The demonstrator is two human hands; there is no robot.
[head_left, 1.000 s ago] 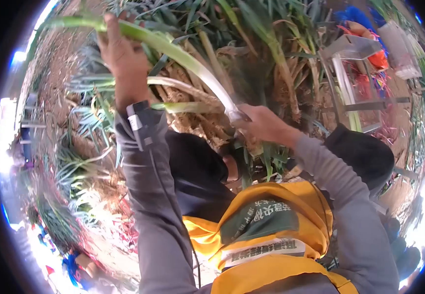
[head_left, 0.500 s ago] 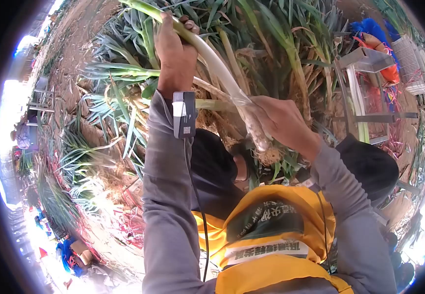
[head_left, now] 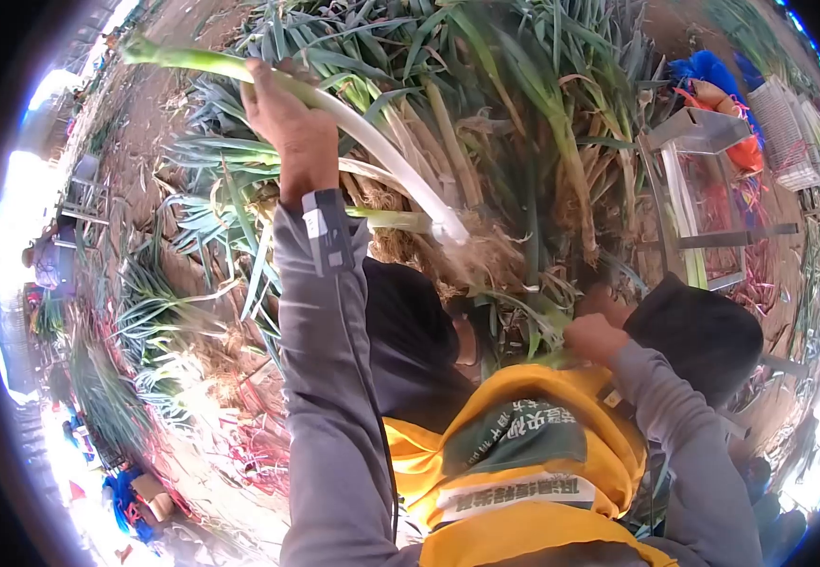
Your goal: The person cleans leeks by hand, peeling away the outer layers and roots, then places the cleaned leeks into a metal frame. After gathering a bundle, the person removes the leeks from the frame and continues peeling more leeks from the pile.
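Observation:
My left hand [head_left: 293, 132] is wrapped round the green part of a long green onion [head_left: 372, 137]. Its green top points to the far left, and its white shank slopes down to a clean, pale root end near the middle. Lower right, by my knee, my right hand [head_left: 599, 337] is curled closed, apart from the onion. A blurred pale green strip [head_left: 544, 321] lies beside its fingers; whether the fist grips it is hidden by blur. Under the onion lies a big heap of unpeeled green onions [head_left: 561, 113] with dry roots and brownish outer leaves.
A metal frame stand [head_left: 707, 128] stands at the right, with onions inside it. Blue and red bundles [head_left: 712, 80] and a white crate [head_left: 788, 132] lie beyond it. Onion piles and red ties [head_left: 249, 444] cover ground at left. A yellow apron [head_left: 514, 529] covers my lap.
My right hand has left the onion's root end and moved down towards my lap. My left hand has shifted left with the onion, whose lower end now shows clean and white.

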